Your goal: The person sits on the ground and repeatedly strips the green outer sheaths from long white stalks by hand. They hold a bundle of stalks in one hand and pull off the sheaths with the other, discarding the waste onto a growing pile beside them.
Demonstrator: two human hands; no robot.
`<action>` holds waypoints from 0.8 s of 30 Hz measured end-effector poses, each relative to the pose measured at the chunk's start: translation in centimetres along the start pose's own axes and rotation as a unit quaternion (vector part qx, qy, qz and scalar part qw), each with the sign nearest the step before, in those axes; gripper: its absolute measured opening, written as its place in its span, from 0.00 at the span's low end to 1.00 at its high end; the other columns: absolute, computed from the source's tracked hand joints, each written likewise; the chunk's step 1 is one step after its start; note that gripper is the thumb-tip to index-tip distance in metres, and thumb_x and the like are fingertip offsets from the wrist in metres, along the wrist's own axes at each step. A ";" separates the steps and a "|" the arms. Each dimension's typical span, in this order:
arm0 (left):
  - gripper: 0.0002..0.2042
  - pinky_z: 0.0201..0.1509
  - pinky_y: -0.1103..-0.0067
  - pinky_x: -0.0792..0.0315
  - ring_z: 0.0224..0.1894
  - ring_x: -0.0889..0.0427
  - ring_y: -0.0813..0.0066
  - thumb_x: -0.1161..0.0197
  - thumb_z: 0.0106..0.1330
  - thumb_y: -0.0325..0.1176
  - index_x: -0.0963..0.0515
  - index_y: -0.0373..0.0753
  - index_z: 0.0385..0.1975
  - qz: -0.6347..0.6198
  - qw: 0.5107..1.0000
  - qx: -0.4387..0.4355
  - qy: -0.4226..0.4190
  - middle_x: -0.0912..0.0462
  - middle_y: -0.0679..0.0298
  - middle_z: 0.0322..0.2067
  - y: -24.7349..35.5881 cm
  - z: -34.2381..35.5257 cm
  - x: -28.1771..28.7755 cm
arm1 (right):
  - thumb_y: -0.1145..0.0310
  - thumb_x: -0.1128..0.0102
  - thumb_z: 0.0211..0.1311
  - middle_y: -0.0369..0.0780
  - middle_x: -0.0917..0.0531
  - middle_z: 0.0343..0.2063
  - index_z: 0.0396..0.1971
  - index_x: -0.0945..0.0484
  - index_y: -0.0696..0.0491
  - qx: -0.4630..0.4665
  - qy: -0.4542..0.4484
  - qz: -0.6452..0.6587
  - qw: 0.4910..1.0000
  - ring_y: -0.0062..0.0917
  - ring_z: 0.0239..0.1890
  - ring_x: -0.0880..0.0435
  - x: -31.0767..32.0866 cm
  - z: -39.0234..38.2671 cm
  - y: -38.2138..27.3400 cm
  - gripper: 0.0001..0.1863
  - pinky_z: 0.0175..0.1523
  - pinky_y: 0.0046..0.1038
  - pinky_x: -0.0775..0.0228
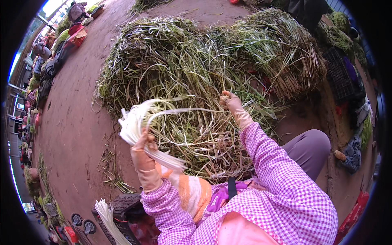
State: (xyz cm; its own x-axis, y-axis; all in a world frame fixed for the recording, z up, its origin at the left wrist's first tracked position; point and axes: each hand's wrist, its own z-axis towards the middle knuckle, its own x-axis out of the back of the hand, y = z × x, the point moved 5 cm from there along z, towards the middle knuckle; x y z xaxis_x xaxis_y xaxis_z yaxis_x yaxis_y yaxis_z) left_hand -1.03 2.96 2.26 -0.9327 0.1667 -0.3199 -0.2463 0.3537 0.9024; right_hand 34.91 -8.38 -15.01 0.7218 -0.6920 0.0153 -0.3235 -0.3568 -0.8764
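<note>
Head view, pale stalk bundle (131,124) gripped within left fingers (151,142), right fingers (224,98) pinching strand (188,109).

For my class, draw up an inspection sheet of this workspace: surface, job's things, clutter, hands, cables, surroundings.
Surface: reddish-brown floor.
Job's things: pale stalk bundle, partly blurred; large heap of green and dry leaves.
Clutter: scattered leaf scraps left of the heap.
Hands: left hand grips the bundle; right hand is over the heap, fingers curled, grip unclear.
Cables: nothing seen.
Surroundings: dark crate and small wheels at lower left; another person at upper left.
</note>
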 end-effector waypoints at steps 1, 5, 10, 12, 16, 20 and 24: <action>0.17 0.23 0.89 0.25 0.20 0.24 0.86 0.41 0.68 0.28 0.27 0.30 0.54 -0.146 0.987 -0.039 -0.049 0.16 0.59 0.30 0.5 0.3 -0.1 | 0.59 0.46 0.70 0.46 0.18 0.47 0.57 0.28 0.57 -0.053 0.041 -0.122 0.990 0.24 0.38 0.15 0.1 -0.1 0.4 0.23 0.44 0.23 0.21; 0.22 0.30 0.84 0.21 0.25 0.21 0.81 0.39 0.66 0.25 0.32 0.28 0.60 -0.403 0.912 0.057 -0.059 0.19 0.46 0.49 -1.6 2.6 -0.4 | 0.42 0.42 0.61 0.47 0.16 0.44 0.52 0.23 0.59 -0.096 -0.111 -0.576 0.804 0.36 0.47 0.17 -3.6 -1.5 1.3 0.34 0.55 0.37 0.29; 0.25 0.42 0.74 0.19 0.36 0.15 0.71 0.38 0.63 0.25 0.33 0.35 0.62 -0.316 0.932 0.007 -0.175 0.18 0.50 0.48 -0.7 2.2 -0.9 | 0.53 0.39 0.63 0.43 0.15 0.41 0.53 0.23 0.53 0.183 -0.120 -0.490 0.844 0.30 0.38 0.16 -10.4 -4.7 -0.5 0.24 0.47 0.31 0.23; 0.27 0.53 0.68 0.20 0.44 0.15 0.66 0.40 0.64 0.26 0.35 0.42 0.65 -0.313 0.938 -0.033 -0.145 0.18 0.52 0.49 0.6 1.4 -0.3 | 0.50 0.39 0.62 0.44 0.16 0.47 0.52 0.23 0.54 0.202 -0.137 -0.417 0.875 0.35 0.48 0.16 -11.3 -5.4 -1.3 0.26 0.53 0.32 0.26; 0.29 0.42 0.74 0.19 0.31 0.18 0.73 0.39 0.65 0.26 0.39 0.38 0.66 -0.317 0.932 -0.083 -0.158 0.17 0.51 0.45 2.3 0.6 -0.1 | 0.48 0.35 0.59 0.39 0.14 0.41 0.57 0.23 0.48 0.003 -0.202 -0.477 0.855 0.27 0.37 0.17 -11.0 -5.3 -0.8 0.29 0.46 0.30 0.25; 0.26 0.30 0.80 0.27 0.22 0.26 0.78 0.43 0.67 0.26 0.38 0.38 0.66 -0.376 0.907 -0.072 -0.177 0.15 0.53 0.41 1.8 1.2 0.3 | 0.60 0.35 0.62 0.38 0.13 0.33 0.56 0.24 0.52 0.106 -0.173 -0.208 0.957 0.14 0.22 0.23 -10.0 -5.2 -1.5 0.24 0.30 0.18 0.26; 0.23 0.27 0.82 0.30 0.20 0.28 0.81 0.45 0.68 0.26 0.35 0.37 0.64 -0.365 0.920 -0.064 -0.126 0.15 0.57 0.35 0.8 2.1 1.1 | 0.66 0.35 0.62 0.39 0.14 0.32 0.44 0.20 0.59 -0.086 -0.143 0.007 0.986 0.21 0.26 0.17 -7.8 -4.4 4.2 0.15 0.31 0.22 0.22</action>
State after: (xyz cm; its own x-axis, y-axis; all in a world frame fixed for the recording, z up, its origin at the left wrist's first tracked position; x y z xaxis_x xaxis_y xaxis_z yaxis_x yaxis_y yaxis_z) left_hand -1.74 5.40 2.05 -0.4195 0.1415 -0.8966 -0.8274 0.3468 0.4418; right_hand 25.26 -7.25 -16.66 0.8513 -0.5012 -0.1550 -0.4169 -0.4669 -0.7799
